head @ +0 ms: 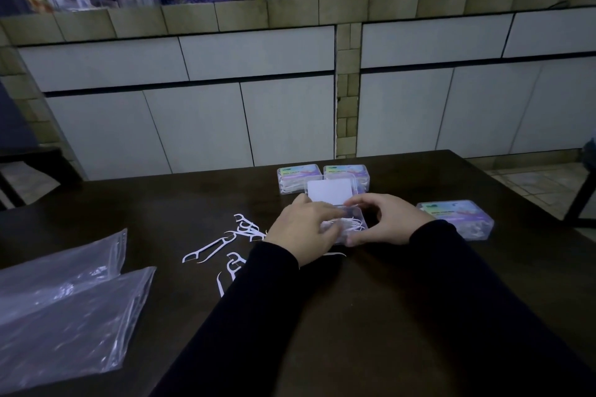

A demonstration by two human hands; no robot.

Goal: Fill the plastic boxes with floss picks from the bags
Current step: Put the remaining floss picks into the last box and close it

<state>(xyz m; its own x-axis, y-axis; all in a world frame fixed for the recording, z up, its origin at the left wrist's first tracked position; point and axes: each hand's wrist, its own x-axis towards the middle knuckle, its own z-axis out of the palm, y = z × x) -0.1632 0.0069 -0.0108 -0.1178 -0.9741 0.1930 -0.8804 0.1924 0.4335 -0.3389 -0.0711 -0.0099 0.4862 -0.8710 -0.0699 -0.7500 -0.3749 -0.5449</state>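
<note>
Clear plastic box [350, 224], lid raised, sits mid-table: right hand [388, 222] grips its right end, left hand [301, 230] pinches floss picks [346, 222] inside. Overfilling could spill picks beside it.

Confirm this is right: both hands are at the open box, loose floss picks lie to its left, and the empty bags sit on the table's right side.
Wrong on one point: the head view shows the bags on the table's left side. Both hands, left and right, are at the open box, with loose floss picks to its left.

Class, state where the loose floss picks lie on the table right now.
In the head view, the loose floss picks lie on the table, just left of the left hand, right of the plastic bags.
</note>
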